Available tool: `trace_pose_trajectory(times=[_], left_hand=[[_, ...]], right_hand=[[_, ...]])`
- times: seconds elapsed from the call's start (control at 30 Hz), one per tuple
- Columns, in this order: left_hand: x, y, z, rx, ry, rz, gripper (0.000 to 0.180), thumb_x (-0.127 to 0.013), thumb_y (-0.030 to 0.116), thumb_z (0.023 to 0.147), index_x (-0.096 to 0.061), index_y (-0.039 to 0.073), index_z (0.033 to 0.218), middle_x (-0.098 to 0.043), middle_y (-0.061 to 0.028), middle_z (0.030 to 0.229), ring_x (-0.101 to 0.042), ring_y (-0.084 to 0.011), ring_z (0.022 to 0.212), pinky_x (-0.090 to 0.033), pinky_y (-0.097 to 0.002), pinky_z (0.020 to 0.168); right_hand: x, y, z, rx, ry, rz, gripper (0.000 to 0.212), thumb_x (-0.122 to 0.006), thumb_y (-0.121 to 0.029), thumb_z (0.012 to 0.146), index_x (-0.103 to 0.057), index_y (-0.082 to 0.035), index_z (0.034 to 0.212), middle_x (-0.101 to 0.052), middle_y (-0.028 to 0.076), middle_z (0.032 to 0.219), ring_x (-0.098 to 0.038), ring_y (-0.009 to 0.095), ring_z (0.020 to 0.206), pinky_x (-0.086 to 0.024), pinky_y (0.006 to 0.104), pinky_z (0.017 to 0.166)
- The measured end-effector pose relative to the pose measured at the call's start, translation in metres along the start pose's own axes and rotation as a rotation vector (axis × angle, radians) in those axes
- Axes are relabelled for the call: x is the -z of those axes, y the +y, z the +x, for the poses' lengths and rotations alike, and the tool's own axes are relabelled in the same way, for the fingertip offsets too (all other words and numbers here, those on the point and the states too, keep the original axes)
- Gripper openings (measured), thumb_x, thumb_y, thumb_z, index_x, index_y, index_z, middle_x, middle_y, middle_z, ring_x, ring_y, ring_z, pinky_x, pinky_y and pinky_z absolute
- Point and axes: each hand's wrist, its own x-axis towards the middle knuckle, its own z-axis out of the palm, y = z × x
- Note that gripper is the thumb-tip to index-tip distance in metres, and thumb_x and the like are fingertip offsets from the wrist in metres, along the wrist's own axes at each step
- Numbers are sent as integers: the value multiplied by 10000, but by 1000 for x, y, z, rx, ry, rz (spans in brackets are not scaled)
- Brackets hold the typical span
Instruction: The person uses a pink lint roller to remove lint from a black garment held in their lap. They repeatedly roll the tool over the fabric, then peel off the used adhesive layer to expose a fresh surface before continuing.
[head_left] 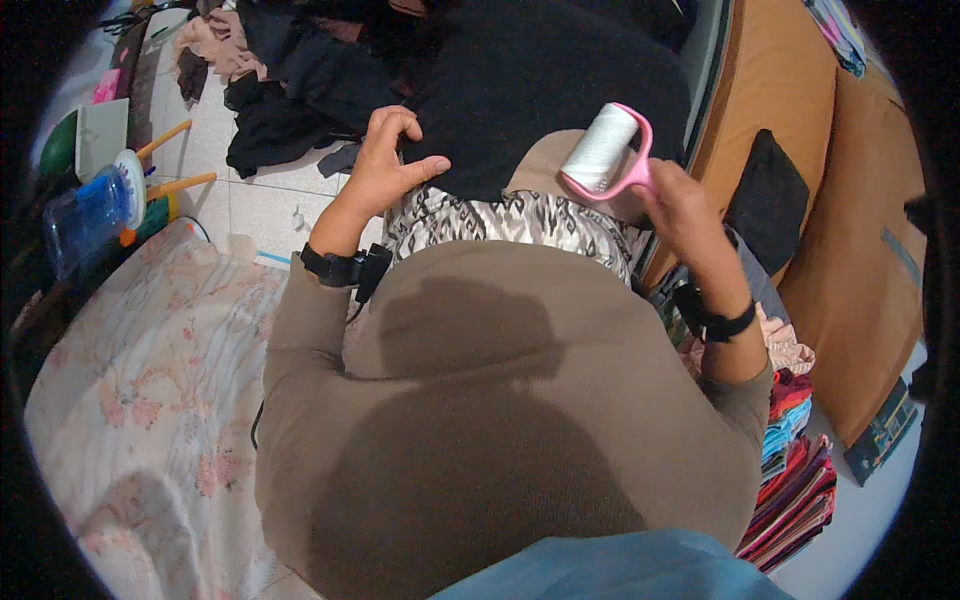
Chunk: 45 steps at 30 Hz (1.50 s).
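My right hand (680,205) grips the pink handle of a lint roller (603,148), its white sheet roll held over my lap. Below the roller are a dark cloth (540,75), spread out in front of me, and a beige patch (545,165) that may be my knee or fabric. My left hand (390,160) is at the dark cloth's left edge, thumb and fingers apart, with nothing in it. Whether its fingertips touch the cloth I cannot tell. Black straps circle both my wrists.
Dark clothes (300,90) lie heaped on the white tiled floor (210,130) at the far left. A blue water bottle (85,220) is at the left, beside a flowered sheet (150,380). Folded colourful cloths (795,490) are stacked at my right, near orange-brown cushions (850,230).
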Motion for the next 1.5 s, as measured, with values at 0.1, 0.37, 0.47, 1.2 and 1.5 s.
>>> trace_pose_trajectory(times=[0.1, 0.37, 0.47, 1.2, 1.5], left_hand=[[2, 1, 1, 31, -27, -11, 465, -855, 244, 675, -501, 78, 928, -492, -131, 1151, -477, -279, 1138, -385, -364, 995], [1, 3, -2, 50, -12, 26, 461, -845, 218, 672, -493, 67, 930, -477, -144, 1156, -476, -295, 1137, -382, -358, 989], [-1, 4, -4, 18, 18, 22, 502, -880, 224, 642, -496, 60, 920, -480, -138, 1144, -498, -283, 1091, -433, -354, 906], [5, 3, 1, 17, -35, 53, 520, -893, 229, 628, -475, 76, 897, -479, -123, 1098, -488, -280, 1078, -424, -349, 909], [4, 6, -8, 147, -22, 21, 475, -871, 189, 642, -480, 89, 891, -483, -127, 1163, -497, -261, 1087, -433, -337, 878]], right_hand=[[34, 5, -9, -142, 4, 215, 273, -649, -180, 896, -599, -23, 1114, -638, 183, 987, -645, 360, 866, -521, 410, 729], [-43, 1, 100, -152, 285, 368, 236, -588, -213, 933, -623, -22, 1067, -642, 225, 1010, -620, 406, 940, -502, 449, 806], [-55, -12, 126, -67, 422, 336, 229, -595, -218, 924, -612, -16, 1030, -635, 228, 981, -612, 416, 918, -502, 455, 783], [5, 70, 141, -137, 22, -13, 328, -611, -349, 936, -631, -33, 1023, -655, 223, 930, -625, 390, 839, -495, 424, 727], [76, 91, 88, -57, -34, -102, 317, -644, -348, 884, -636, -55, 1005, -666, 200, 902, -633, 404, 876, -505, 462, 737]])
